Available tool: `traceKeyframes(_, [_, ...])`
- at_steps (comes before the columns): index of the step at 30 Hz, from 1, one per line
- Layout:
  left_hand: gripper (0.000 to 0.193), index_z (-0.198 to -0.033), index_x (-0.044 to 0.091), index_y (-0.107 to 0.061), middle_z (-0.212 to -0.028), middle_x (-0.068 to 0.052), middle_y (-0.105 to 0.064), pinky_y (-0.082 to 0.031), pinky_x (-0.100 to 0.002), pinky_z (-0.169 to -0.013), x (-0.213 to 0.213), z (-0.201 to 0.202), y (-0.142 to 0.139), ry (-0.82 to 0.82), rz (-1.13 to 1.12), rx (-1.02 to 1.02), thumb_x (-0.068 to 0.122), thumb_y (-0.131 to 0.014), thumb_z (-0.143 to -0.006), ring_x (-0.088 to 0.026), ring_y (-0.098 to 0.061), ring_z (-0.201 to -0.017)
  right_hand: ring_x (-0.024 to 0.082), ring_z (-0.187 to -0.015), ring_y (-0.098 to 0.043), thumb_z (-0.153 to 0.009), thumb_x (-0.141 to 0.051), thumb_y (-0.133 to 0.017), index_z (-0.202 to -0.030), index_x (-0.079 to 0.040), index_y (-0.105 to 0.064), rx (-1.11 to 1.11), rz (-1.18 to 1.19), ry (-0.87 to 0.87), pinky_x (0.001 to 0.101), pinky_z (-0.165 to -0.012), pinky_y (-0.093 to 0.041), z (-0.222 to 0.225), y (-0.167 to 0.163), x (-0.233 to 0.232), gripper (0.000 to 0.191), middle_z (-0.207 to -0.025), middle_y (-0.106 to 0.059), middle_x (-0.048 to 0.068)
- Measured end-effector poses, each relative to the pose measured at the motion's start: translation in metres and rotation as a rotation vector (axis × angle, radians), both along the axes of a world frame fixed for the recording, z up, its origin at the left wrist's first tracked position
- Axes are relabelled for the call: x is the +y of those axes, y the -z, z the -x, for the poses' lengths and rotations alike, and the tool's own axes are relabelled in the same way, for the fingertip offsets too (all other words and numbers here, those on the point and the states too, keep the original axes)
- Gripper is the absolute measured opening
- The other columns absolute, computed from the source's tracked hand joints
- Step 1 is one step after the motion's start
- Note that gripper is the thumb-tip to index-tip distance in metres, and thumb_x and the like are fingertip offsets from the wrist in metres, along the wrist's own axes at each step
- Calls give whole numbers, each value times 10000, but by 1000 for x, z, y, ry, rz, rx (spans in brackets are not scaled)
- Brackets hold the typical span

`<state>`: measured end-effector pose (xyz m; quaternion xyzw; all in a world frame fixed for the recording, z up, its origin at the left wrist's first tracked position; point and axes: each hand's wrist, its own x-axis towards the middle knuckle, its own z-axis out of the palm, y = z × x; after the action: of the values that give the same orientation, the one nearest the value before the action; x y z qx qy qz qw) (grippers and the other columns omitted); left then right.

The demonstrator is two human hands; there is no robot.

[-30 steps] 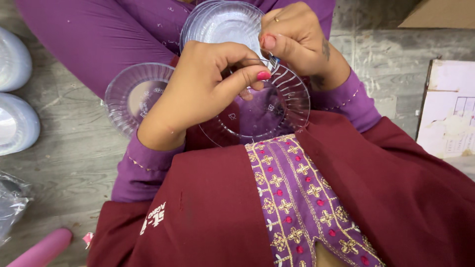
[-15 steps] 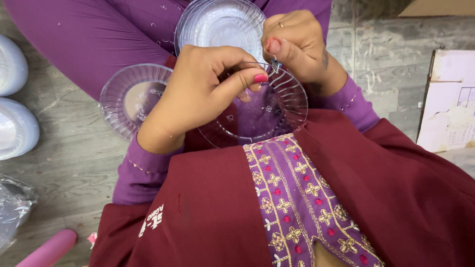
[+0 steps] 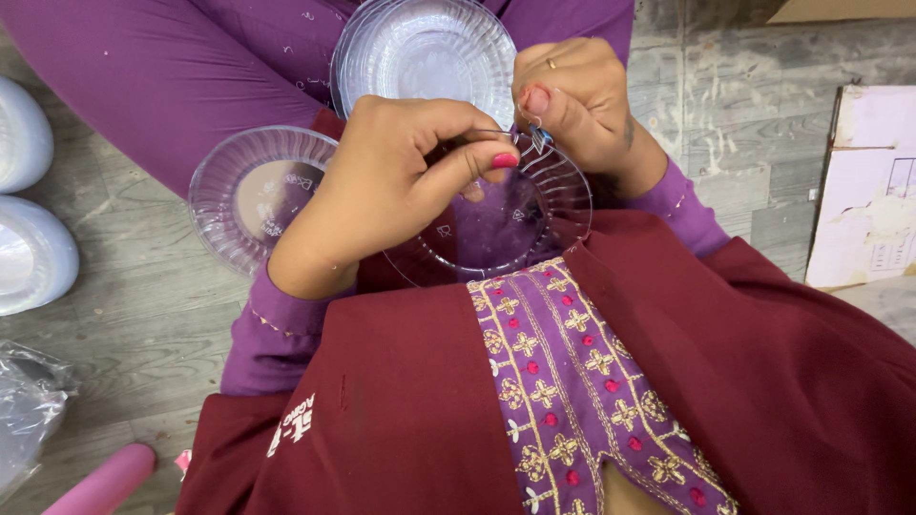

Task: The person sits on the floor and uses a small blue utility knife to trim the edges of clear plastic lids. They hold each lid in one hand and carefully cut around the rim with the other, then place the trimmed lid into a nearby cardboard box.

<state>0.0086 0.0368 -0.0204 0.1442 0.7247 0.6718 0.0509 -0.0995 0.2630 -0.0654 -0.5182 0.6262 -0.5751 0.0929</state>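
Two hands pinching small blue piece (image 3: 540, 139), over clear plate (image 3: 563, 215)

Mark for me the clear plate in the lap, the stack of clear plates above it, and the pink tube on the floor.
clear plate (image 3: 534, 238), head view, ribbed rim at right
stack of clear plates (image 3: 425, 52), head view, centre of top plate
pink tube (image 3: 100, 482), head view, middle of its body

We list three clear plastic bowls (image 3: 496, 224), glossy and ribbed, and a small shiny metal clip (image 3: 539, 138). Our clothing is matt maroon cloth (image 3: 401, 401) with raised gold embroidery, over a grey, worn wood-grain floor (image 3: 124, 324). Alongside: crinkled clear plastic wrap (image 3: 24, 420) and scuffed matt cardboard (image 3: 868, 191).
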Motion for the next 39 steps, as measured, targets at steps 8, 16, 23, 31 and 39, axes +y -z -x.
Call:
traceKeyframes(8, [138,-988,14,-766,-818,-37,-777,-571,-209,-619,0,-1,0,-14,73,23,143,-727,-1015,-70,-737,-690,266,-608,-559,-1160,-188,-497,-778,13,-561,137,-50,69,364,-633,-440,-7,-9,8,436,-742,-591,127])
traceKeyframes(16, [147,-991,14,-763,-820,-45,-771,-567,-213,-631,-2,0,-3,5,95,102,148,-716,-1028,-80,-748,-710,250,-566,-539,-1145,-201,-480,-757,28,-552,96,98,123,362,-623,-435,-9,-1,-4,457,-684,-560,108])
traceKeyframes(23, [124,-1010,10,-756,-834,-39,-772,-576,-206,-641,-1,0,0,17,33,76,124,-709,-1028,-77,-740,-720,266,-610,-567,-1145,-173,-505,-798,52,-581,125,108,77,360,-632,-460,-4,0,-5,420,-732,-599,130])
traceKeyframes(31, [119,-1009,11,-763,-845,-39,-774,-572,-204,-633,2,-1,8,4,5,49,116,-710,-1026,-73,-730,-711,267,-609,-576,-1137,-146,-518,-790,37,-577,131,28,63,361,-620,-460,-4,-1,4,398,-721,-598,129])
traceKeyframes(39, [119,-1001,7,-760,-840,-36,-771,-567,-201,-632,3,-1,11,13,10,36,115,-713,-1023,-69,-724,-710,273,-602,-571,-1128,-146,-511,-784,46,-578,123,20,68,365,-614,-453,-6,2,7,400,-726,-593,139])
